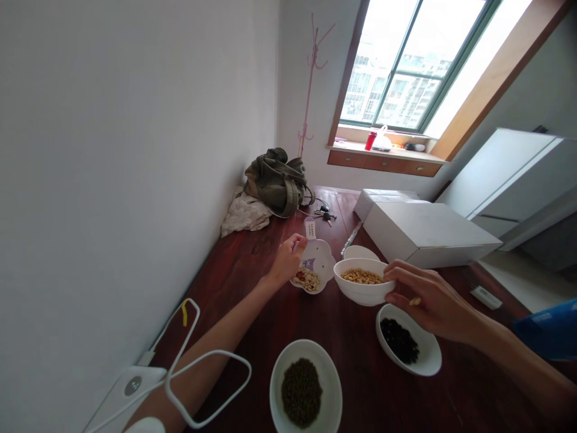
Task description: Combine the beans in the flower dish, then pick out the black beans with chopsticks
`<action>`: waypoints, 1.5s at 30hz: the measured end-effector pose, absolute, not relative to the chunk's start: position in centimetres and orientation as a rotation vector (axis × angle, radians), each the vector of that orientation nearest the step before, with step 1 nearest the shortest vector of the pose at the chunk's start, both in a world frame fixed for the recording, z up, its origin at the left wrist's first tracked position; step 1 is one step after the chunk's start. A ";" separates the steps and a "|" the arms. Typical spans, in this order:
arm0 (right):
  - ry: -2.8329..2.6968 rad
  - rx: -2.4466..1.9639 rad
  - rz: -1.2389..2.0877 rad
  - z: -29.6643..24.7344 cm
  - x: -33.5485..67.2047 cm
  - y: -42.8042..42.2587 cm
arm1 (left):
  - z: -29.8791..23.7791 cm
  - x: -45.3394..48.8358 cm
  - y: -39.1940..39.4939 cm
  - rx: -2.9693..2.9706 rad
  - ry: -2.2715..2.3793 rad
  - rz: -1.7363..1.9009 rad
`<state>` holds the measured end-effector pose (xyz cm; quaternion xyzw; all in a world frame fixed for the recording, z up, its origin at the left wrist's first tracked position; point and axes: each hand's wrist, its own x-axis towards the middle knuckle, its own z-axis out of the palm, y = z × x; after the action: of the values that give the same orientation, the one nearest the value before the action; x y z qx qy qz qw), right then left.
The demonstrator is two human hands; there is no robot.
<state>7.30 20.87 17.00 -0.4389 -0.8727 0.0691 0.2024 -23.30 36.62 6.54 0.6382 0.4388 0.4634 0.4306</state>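
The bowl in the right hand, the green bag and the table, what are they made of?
The white bowl may be ceramic or plastic: smooth, faintly shiny. The green bag looks like dull cloth, because it slumps in soft folds. The table is probably varnished wood, with reddish-brown streaks and a pale shine.

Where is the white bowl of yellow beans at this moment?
In the head view, the bowl of yellow beans is just right of centre, held in the right hand, right of the flower-shaped dish in the left hand.

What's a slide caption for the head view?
Left hand holds a flower-shaped bowl, right hand a white bowl of yellow beans.
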 end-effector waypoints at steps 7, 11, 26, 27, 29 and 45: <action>-2.427 -1.251 0.249 17.4 6.4 21.3 | 7.3 -23.3 36.6 1.614 1.163 1.072; -2.414 -1.273 0.252 17.1 6.8 21.1 | 6.8 -23.4 37.1 1.555 1.161 0.994; -2.626 -1.328 0.227 18.2 2.0 25.9 | 4.5 -21.5 36.0 1.191 1.041 0.958; -2.672 -1.338 0.230 18.2 1.5 26.7 | 4.4 -21.4 35.9 1.168 1.033 0.961; -2.753 -1.356 0.249 18.4 0.6 28.1 | 4.0 -21.2 35.9 1.122 1.023 0.970; -3.006 -1.393 0.428 21.0 -3.9 37.4 | 2.5 -21.0 36.2 0.784 0.916 0.938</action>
<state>-3.95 37.44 21.02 -0.4149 -0.8954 0.1275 -0.0994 -20.95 36.16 2.48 0.3549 0.4145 0.4249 0.7223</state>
